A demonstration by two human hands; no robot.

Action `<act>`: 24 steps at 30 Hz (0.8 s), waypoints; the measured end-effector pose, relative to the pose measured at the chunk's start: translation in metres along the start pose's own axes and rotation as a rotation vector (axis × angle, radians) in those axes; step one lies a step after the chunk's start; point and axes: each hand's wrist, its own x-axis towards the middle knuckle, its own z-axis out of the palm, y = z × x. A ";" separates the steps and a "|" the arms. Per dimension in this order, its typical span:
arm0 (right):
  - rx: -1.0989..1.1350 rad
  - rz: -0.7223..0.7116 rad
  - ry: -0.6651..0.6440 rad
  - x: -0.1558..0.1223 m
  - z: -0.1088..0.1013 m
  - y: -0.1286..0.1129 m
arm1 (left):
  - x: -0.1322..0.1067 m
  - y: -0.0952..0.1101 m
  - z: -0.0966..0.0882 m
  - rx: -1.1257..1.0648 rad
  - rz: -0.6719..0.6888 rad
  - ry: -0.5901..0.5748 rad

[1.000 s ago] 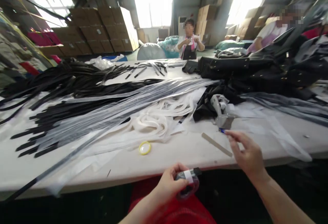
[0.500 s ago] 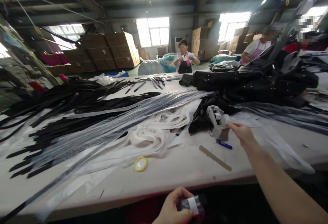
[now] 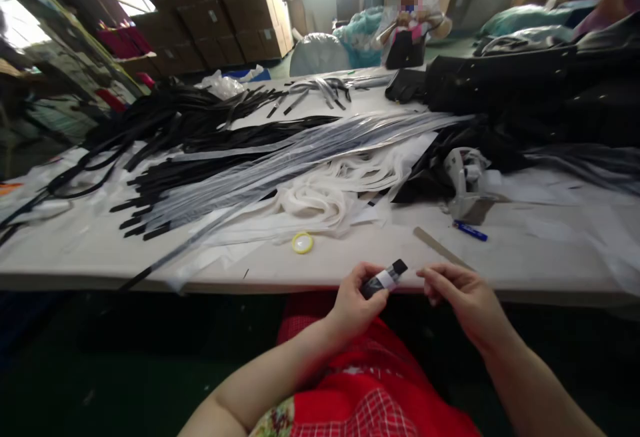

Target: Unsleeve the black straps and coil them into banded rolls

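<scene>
My left hand (image 3: 354, 300) is wrapped round a small black rolled-up strap (image 3: 386, 280) with a white band about its middle, held at the table's front edge. Just to its right, my right hand (image 3: 465, 300) has thumb and forefinger pinched together, pointing at the strap but apart from it. Whatever sits in that pinch is too small to make out. Beyond the right hand stand a pale tape dispenser (image 3: 466, 177), a blue pen (image 3: 471, 231) and a flat grey-brown strip (image 3: 443, 248). A yellow-rimmed roll (image 3: 303, 243) lies left of them.
Long black straps (image 3: 165, 190), some in clear plastic, cover the table's left side. A coiled white band (image 3: 315, 203) lies mid-table. Black bags (image 3: 505, 83) are heaped at the back right. Across the table a person (image 3: 413, 23) works; stacked cartons (image 3: 235, 10) stand behind.
My right hand has come back from the tape dispenser towards my left hand. The left hand has lifted the strap to the table edge. The view has tilted down.
</scene>
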 end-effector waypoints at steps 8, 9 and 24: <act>0.066 0.157 -0.197 -0.010 0.053 0.026 | -0.005 -0.004 -0.009 0.077 0.074 0.053; 0.058 0.168 -0.198 -0.008 0.054 0.026 | -0.006 -0.006 -0.010 0.090 0.087 0.056; 0.233 0.163 -0.317 -0.010 0.085 0.022 | -0.014 -0.021 -0.016 0.392 0.382 0.241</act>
